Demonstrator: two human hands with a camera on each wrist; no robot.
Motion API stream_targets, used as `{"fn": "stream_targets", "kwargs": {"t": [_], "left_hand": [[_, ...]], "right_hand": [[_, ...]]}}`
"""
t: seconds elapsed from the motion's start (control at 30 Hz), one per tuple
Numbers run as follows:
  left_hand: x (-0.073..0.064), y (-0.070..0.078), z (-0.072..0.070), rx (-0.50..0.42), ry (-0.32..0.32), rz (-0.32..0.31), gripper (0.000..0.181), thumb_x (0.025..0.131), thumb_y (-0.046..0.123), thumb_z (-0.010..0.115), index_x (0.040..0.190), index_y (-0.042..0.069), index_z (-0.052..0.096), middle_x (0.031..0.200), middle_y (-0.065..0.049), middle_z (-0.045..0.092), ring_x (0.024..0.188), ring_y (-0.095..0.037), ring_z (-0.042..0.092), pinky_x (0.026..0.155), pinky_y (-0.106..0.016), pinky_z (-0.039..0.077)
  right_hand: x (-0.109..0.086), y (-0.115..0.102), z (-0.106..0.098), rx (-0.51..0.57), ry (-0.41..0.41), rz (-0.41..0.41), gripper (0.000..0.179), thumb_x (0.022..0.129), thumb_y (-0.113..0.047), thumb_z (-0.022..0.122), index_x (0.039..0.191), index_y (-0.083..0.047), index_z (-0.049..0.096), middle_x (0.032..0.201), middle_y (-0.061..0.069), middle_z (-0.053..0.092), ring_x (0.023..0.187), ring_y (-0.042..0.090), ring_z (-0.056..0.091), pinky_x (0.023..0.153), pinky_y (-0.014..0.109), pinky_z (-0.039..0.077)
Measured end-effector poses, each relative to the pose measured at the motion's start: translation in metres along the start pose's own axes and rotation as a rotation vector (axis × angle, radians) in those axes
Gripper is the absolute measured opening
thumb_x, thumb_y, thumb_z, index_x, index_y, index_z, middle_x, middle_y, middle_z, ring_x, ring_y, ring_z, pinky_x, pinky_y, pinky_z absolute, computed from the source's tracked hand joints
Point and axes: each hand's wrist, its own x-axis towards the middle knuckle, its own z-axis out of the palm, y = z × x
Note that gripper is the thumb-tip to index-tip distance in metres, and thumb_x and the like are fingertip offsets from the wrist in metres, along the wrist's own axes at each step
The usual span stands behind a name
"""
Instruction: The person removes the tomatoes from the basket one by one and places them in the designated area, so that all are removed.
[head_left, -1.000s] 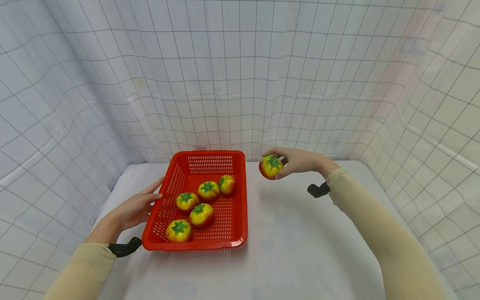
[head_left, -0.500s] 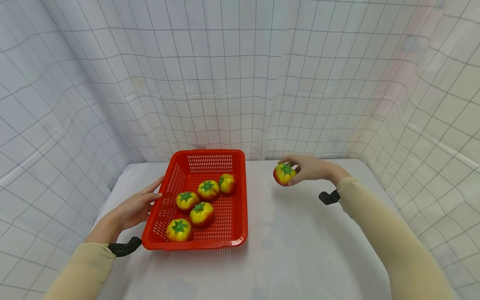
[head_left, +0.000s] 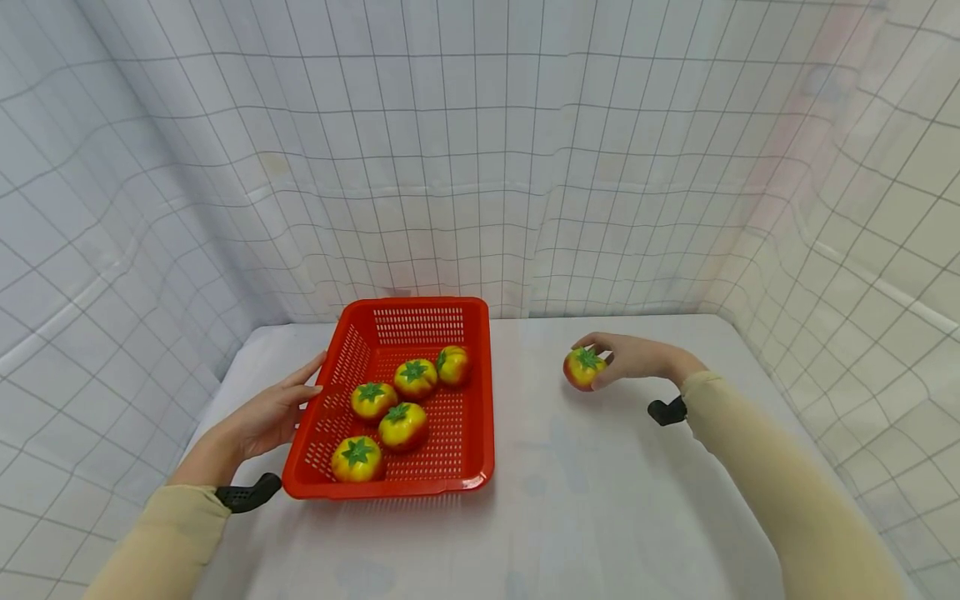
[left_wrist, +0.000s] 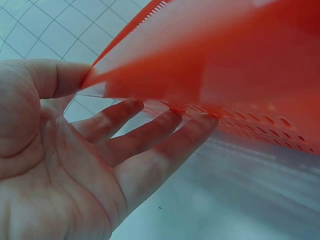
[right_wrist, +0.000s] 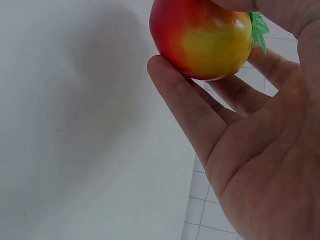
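In the head view, my right hand (head_left: 632, 358) grips a red-and-yellow toy tomato (head_left: 582, 371) with a green leafy top, low over the right part of the table. The right wrist view shows the thumb and fingers on either side of this tomato (right_wrist: 205, 40), its shadow falling on the white surface. My left hand (head_left: 268, 418) holds the left rim of a red plastic basket (head_left: 492, 417). Seen from the left wrist, the thumb (left_wrist: 70, 77) is on the rim and the fingers touch the perforated wall from outside. Several similar tomatoes (head_left: 403, 427) lie inside the basket.
A white cloth-covered table (head_left: 570, 517) carries the basket on its left half. White curtains with a dark grid (head_left: 480, 167) close in the back and both sides. Dark wrist devices (head_left: 667, 411) sit at both cuffs.
My right hand has carried the tomato away from the basket, to the right, and lowered it towards the table. The left hand and the basket have stayed in place.
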Motion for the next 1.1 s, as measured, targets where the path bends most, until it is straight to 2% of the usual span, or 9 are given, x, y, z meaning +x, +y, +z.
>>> {"fn": "stream_targets", "kwargs": {"t": [0.17, 0.4, 0.7, 1.1], "left_hand": [[0.0, -0.001, -0.001, -0.003, -0.002, 0.001, 0.071, 0.112, 0.028, 0.04, 0.163, 0.037, -0.008, 0.169, -0.022, 0.005, 0.126, -0.032, 0.055, 0.098, -0.057, 0.051], [0.0, -0.002, -0.003, -0.003, -0.004, 0.004, 0.071, 0.112, 0.028, 0.041, 0.163, 0.037, -0.008, 0.169, -0.022, 0.005, 0.126, -0.031, 0.056, 0.098, -0.057, 0.051], [-0.001, 0.0, 0.001, -0.01, -0.001, -0.003, 0.071, 0.112, 0.028, 0.041, 0.163, 0.038, -0.008, 0.169, -0.021, 0.006, 0.125, -0.029, 0.057, 0.098, -0.057, 0.051], [-0.002, 0.0, 0.002, -0.003, 0.011, -0.002, 0.071, 0.112, 0.028, 0.041, 0.163, 0.037, -0.007, 0.169, -0.021, 0.005, 0.126, -0.03, 0.056, 0.098, -0.057, 0.051]], "right_hand": [[0.002, 0.014, 0.006, 0.032, -0.008, 0.016, 0.066, 0.083, -0.024, 0.079, 0.143, -0.03, 0.052, 0.142, 0.011, 0.048, 0.128, 0.03, 0.045, 0.109, 0.055, 0.037], [0.004, 0.025, 0.013, 0.013, -0.012, 0.027, 0.068, 0.083, -0.025, 0.08, 0.145, -0.027, 0.052, 0.143, 0.014, 0.047, 0.13, 0.033, 0.043, 0.109, 0.058, 0.035], [0.003, 0.032, 0.017, 0.032, -0.006, 0.041, 0.07, 0.084, -0.027, 0.08, 0.146, -0.026, 0.05, 0.144, 0.016, 0.046, 0.129, 0.033, 0.044, 0.109, 0.059, 0.036], [0.004, 0.031, 0.019, 0.041, -0.008, 0.047, 0.071, 0.083, -0.026, 0.081, 0.147, -0.024, 0.05, 0.146, 0.016, 0.047, 0.13, 0.034, 0.045, 0.108, 0.059, 0.037]]}}
